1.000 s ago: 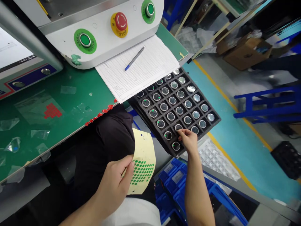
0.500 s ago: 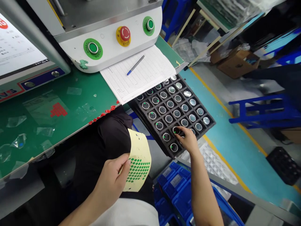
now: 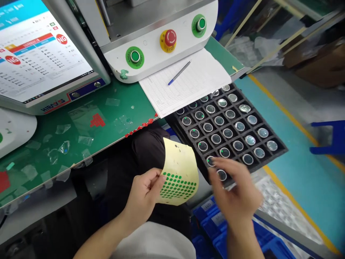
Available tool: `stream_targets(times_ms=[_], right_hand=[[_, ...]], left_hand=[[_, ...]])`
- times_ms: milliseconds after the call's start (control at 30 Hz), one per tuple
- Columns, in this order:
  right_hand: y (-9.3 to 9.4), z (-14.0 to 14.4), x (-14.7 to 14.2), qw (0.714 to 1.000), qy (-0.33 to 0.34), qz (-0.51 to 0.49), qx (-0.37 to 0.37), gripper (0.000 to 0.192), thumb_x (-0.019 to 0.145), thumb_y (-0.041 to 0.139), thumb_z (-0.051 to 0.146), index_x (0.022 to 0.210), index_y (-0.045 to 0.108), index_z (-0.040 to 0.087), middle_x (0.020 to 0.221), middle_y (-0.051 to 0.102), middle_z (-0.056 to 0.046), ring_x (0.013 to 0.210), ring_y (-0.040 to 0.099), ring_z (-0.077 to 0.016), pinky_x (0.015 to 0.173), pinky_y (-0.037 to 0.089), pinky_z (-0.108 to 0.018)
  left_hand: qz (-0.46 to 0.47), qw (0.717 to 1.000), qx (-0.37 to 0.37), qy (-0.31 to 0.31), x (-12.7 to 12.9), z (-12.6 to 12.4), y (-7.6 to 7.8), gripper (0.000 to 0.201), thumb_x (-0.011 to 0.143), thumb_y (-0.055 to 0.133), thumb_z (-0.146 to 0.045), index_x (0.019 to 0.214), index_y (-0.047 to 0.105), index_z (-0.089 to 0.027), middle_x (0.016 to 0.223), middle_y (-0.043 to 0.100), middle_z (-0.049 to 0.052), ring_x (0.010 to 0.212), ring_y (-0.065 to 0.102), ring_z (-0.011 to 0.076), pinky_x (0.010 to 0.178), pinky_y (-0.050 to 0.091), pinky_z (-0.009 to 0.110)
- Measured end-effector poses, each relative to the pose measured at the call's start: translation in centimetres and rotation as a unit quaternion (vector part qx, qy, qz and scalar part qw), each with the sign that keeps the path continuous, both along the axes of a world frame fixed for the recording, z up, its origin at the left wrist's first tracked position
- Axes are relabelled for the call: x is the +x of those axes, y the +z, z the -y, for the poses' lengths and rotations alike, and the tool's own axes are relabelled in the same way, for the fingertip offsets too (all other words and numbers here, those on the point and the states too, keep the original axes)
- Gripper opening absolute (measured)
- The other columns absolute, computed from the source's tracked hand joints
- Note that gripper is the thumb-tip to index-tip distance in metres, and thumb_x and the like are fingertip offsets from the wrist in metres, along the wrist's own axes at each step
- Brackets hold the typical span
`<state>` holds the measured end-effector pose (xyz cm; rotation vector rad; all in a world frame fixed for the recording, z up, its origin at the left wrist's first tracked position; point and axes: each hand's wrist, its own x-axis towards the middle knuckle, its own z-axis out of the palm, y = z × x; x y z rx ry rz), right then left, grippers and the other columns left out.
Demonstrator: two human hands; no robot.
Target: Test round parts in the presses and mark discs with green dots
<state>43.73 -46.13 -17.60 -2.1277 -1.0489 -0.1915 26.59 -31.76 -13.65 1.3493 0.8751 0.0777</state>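
Observation:
My left hand (image 3: 147, 192) pinches the edge of a curved, pale yellow sticker sheet (image 3: 176, 158) between thumb and fingers. Rows of small green dots cover its lower half. To the right of the sheet, my right hand (image 3: 237, 190) hovers above the near corner of a black foam tray (image 3: 280, 153), blurred by motion. Its thumb and forefinger are slightly apart, with nothing visible between them. Round, silver-rimmed pieces (image 3: 238, 145) fill the tray's square compartments. Several on the left carry a green dot, among them a dark round piece (image 3: 225, 152) just beyond my fingers.
A printed form (image 3: 199, 82) with a pen (image 3: 180, 72) on it overlaps the tray's back edge. Behind stand a machine panel with a red stop button (image 3: 170, 37) and a monitor (image 3: 40, 54). Plastic scraps and red stickers (image 3: 97, 120) lie on the green bench. Blue bins (image 3: 212, 217) sit below.
My right hand has lifted off a round piece in the tray and come back nearer the sheet. That piece shows a green dot. The view has swung left; the left hand still holds the sheet.

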Motion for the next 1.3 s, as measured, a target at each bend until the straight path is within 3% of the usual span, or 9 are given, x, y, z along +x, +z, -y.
stream_targets(times_ms=[33,100,167,300,567,800,967,1133,1300], right_hand=[[1.3,-1.0,-1.5,0.996,0.083,-0.002,0.038,0.017,0.085,0.065,0.012,0.099,0.062,0.019,0.096,0.069,-0.009,0.090,0.066,-0.0213,0.080,0.055,-0.036],[2.9,-2.9,-3.8,0.979,0.184,-0.017,0.086,0.024,0.082,0.064,0.002,0.103,0.062,0.015,0.094,0.069,-0.010,0.084,0.066,-0.0190,0.073,0.056,-0.032],[3.3,-4.2,-4.8,0.972,0.212,-0.043,0.093,0.024,0.084,0.063,0.001,0.104,0.063,0.014,0.092,0.070,-0.010,0.079,0.064,-0.0176,0.067,0.056,-0.030],[2.5,-5.0,-5.2,0.968,0.223,-0.078,0.079,0.021,0.085,0.064,0.002,0.100,0.065,0.016,0.089,0.072,-0.008,0.076,0.062,-0.0173,0.065,0.055,-0.031],[2.5,-4.5,-5.7,0.966,0.206,-0.125,0.088,0.020,0.083,0.066,0.001,0.096,0.066,0.016,0.086,0.072,-0.006,0.074,0.063,-0.0160,0.063,0.054,-0.031],[2.3,-4.1,-5.8,0.973,0.193,-0.080,0.102,0.020,0.080,0.069,-0.002,0.092,0.066,0.014,0.088,0.075,-0.009,0.071,0.064,-0.0162,0.060,0.051,-0.031],[2.7,-3.6,-5.5,0.968,0.223,-0.079,0.082,0.020,0.082,0.067,0.000,0.098,0.067,0.011,0.090,0.075,-0.010,0.073,0.064,-0.0166,0.060,0.051,-0.030],[3.5,-3.1,-5.0,0.962,0.253,-0.079,0.072,0.019,0.083,0.065,-0.001,0.098,0.066,0.010,0.087,0.074,-0.010,0.072,0.062,-0.0162,0.059,0.050,-0.030],[3.9,-2.7,-5.0,0.955,0.274,-0.090,0.069,0.020,0.083,0.063,-0.002,0.099,0.065,0.010,0.090,0.075,-0.010,0.068,0.059,-0.0151,0.055,0.046,-0.029]], left_hand=[[0.000,1.000,0.009,-0.006,0.0,0.1,0.0,0.037,0.094,0.051,-0.042,0.073,0.061,-0.014,0.059,0.052,-0.001,0.053,0.044,0.0104,0.049,0.037,0.020],[0.008,0.999,0.027,-0.024,0.1,0.2,0.2,0.035,0.094,0.051,-0.040,0.073,0.064,-0.015,0.059,0.053,-0.001,0.053,0.045,0.0101,0.049,0.036,0.020],[0.013,0.998,0.053,-0.043,0.1,0.1,0.5,0.035,0.096,0.049,-0.036,0.071,0.063,-0.015,0.057,0.047,-0.003,0.051,0.040,0.0090,0.048,0.033,0.019],[0.010,0.989,0.125,-0.074,-0.3,-0.3,1.0,0.035,0.098,0.042,-0.027,0.066,0.052,-0.017,0.056,0.034,-0.006,0.049,0.032,0.0076,0.046,0.026,0.021],[0.057,0.937,0.310,-0.152,-0.6,-0.4,0.8,0.024,0.096,0.039,-0.009,0.085,0.059,-0.015,0.072,0.062,0.002,0.062,0.057,0.0123,0.059,0.041,0.022],[0.054,0.939,0.304,-0.151,-0.3,-0.2,1.1,0.023,0.096,0.040,-0.008,0.081,0.055,-0.016,0.065,0.057,-0.002,0.054,0.051,0.0102,0.054,0.037,0.022],[0.075,0.945,0.276,-0.161,-0.1,-0.5,1.4,0.025,0.097,0.040,-0.011,0.076,0.052,-0.017,0.065,0.052,-0.002,0.056,0.048,0.0097,0.054,0.037,0.022],[0.100,0.923,0.312,-0.202,0.2,-1.3,2.1,0.024,0.095,0.040,-0.008,0.078,0.055,-0.014,0.076,0.057,0.004,0.072,0.051,0.0148,0.064,0.041,0.026],[0.109,0.895,0.367,-0.229,0.0,-1.3,2.6,0.025,0.092,0.040,-0.006,0.073,0.054,-0.012,0.072,0.054,0.005,0.068,0.047,0.0156,0.058,0.037,0.028]])
